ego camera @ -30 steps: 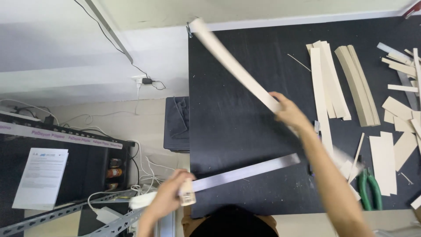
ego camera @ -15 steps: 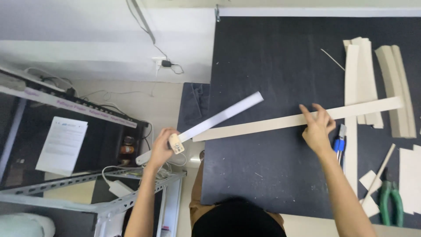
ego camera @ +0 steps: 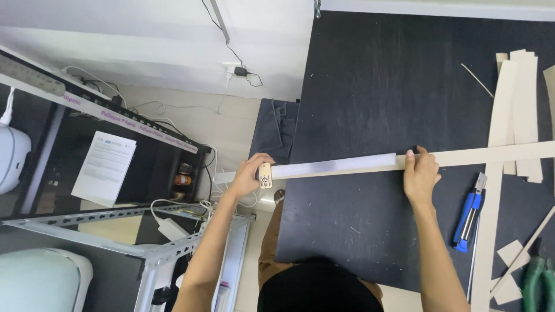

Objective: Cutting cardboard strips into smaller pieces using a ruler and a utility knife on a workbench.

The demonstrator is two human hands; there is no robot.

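So the long pale cardboard strip point(ego camera: 491, 155) is lying flat across the black worktable point(ego camera: 370, 75), running out to the right past the right hand point(ego camera: 420, 175), with a metal ruler point(ego camera: 335, 166) laid along its left part. The right hand is pressed down flat, fingers spread over the spot where the ruler's end meets the strip, pinning rather than gripping. The left hand point(ego camera: 248, 175) is off the table's left edge, fingers curled around the ruler's overhanging end, right by a small tan tag point(ego camera: 265, 174) hanging there. My read on the strip: thin, very light, and bendy along its length, so it'll probably flop or bow if you lift it by one end. Better to hold it near the middle or with both hands well apart, or just keep it flat under pressure like this. The surface looks smooth, so I'd guess it can skate on the tabletop unless you press down. Edges look like they'd crease or dent easily. The ruler seems stiff by comparison and makes a decent clamp. Just to the right of the right hand there's a blue utility knife point(ego camera: 469, 214), and further right more cut strips point(ego camera: 523, 86) stacked upright-ish across the table, crossing under the long one.
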